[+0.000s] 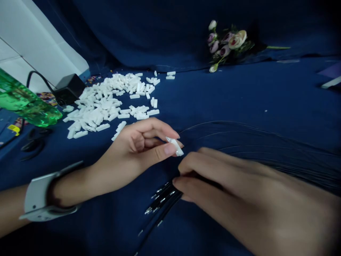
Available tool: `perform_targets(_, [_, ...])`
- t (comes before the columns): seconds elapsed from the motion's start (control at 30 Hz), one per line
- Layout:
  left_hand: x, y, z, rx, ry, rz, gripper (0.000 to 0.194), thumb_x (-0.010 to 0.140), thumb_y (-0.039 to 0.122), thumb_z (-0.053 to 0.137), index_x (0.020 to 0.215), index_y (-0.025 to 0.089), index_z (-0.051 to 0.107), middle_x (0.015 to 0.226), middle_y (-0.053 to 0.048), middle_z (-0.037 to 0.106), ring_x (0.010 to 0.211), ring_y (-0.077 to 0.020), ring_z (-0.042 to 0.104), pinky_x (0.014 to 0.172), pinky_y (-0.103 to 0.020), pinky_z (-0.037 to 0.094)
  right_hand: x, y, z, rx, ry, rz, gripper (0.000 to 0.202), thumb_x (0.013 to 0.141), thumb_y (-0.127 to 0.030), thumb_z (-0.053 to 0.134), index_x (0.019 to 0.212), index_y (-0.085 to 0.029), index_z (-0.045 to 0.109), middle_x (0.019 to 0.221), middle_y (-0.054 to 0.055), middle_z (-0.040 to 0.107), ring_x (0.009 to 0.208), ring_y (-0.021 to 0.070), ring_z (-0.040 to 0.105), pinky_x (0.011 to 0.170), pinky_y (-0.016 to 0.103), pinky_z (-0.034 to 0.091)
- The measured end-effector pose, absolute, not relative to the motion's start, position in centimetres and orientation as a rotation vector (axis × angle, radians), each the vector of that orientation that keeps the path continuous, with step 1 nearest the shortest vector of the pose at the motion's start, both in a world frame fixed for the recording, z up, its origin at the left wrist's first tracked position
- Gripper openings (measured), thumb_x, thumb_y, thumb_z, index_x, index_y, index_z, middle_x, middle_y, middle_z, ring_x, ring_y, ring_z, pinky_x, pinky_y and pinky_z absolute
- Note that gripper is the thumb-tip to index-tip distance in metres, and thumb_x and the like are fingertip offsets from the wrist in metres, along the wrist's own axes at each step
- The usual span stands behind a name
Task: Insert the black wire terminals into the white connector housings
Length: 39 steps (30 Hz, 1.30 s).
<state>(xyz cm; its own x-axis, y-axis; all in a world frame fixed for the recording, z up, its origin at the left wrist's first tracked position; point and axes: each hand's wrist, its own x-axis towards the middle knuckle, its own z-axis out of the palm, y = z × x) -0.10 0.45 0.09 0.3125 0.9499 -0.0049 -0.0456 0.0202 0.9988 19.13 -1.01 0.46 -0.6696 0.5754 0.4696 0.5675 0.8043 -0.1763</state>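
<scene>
Between the thumb and fingers of my left hand is a small white plastic connector housing, held tilted above the blue cloth. Close by on the right, my right hand is closed in a pinch at a bundle of black wires. Bright metal terminals tip the wire ends, which fan out toward the lower left. How many wires the right fingers grip is hidden behind them. Beyond the left hand lies a large loose pile of similar white housings.
A green plastic bottle lies at the left beside a black power adapter with its cable. Artificial flowers rest at the back. Long wires curve away to the right, partly behind the right hand.
</scene>
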Motion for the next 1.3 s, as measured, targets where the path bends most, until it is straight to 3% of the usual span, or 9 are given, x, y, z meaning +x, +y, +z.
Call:
perform_targets(0.23, [-0.1, 0.3, 0.3, 1.359, 0.986, 0.932, 0.006, 0.083, 0.012, 0.065, 0.085, 0.018, 0.067, 0.079, 0.005, 0.069, 0.071, -0.0012, 0.065, 0.064, -0.002, 0.049, 19.5, -1.0, -1.2, -0.788, -2.483, 0.102, 0.023, 0.093, -0.03, 0.044, 0.087, -0.018, 0.063, 0.077, 0.005, 0.057, 0.073, 0.0142, 0.055, 0.061, 0.024, 0.043])
perform_targets(0.53, [-0.3, 0.5, 0.1, 1.317, 0.944, 0.909, 0.004, 0.084, 0.016, 0.065, 0.085, 0.018, 0.068, 0.081, 0.005, 0.071, 0.074, -0.0034, 0.066, 0.068, -0.007, 0.05, 19.3, -0.9, -1.5, -0.636, -2.56, 0.27, 0.02, 0.082, -0.004, 0.043, 0.076, -0.016, 0.059, 0.082, 0.004, 0.054, 0.069, 0.0121, 0.048, 0.057, 0.024, 0.037])
perform_targets(0.83, [-0.2, 0.4, 0.4, 1.298, 0.955, 0.892, 0.005, 0.082, 0.012, 0.066, 0.083, 0.017, 0.069, 0.079, 0.004, 0.071, 0.072, -0.0034, 0.066, 0.066, -0.006, 0.051, 19.5, -1.2, -1.5, -0.613, -2.56, 0.216, 0.023, 0.085, -0.005, 0.041, 0.074, -0.015, 0.058, 0.08, 0.006, 0.054, 0.068, 0.016, 0.047, 0.062, 0.033, 0.04])
perform_targets(1.07, [-0.2, 0.4, 0.4, 1.271, 0.941, 0.891, 0.006, 0.083, 0.012, 0.065, 0.084, 0.017, 0.069, 0.077, 0.004, 0.07, 0.07, -0.0023, 0.066, 0.065, -0.004, 0.05, 19.9, -0.7, -1.6, -0.63, -2.492, 0.182, 0.016, 0.085, -0.002, 0.044, 0.083, -0.015, 0.054, 0.079, 0.002, 0.055, 0.071, 0.0148, 0.049, 0.069, 0.034, 0.041])
perform_targets(1.2, [-0.3, 0.3, 0.2, 1.268, 0.935, 0.895, 0.005, 0.083, 0.013, 0.066, 0.085, 0.018, 0.068, 0.079, 0.004, 0.07, 0.072, -0.0031, 0.066, 0.066, -0.005, 0.05, 20.3, -0.6, -1.7, -0.643, -2.486, 0.076, 0.018, 0.086, -0.003, 0.046, 0.098, -0.014, 0.054, 0.091, 0.004, 0.056, 0.082, 0.0158, 0.049, 0.078, 0.034, 0.042])
perform_targets(1.3, [-0.4, 0.3, 0.1, 1.256, 0.92, 0.913, 0.006, 0.083, 0.013, 0.066, 0.084, 0.018, 0.068, 0.077, 0.004, 0.069, 0.071, -0.0028, 0.065, 0.066, -0.005, 0.049, 20.2, -0.6, -1.6, -0.66, -2.468, 0.011, 0.02, 0.089, -0.005, 0.043, 0.102, -0.012, 0.056, 0.096, 0.006, 0.056, 0.084, 0.0155, 0.05, 0.073, 0.03, 0.042])
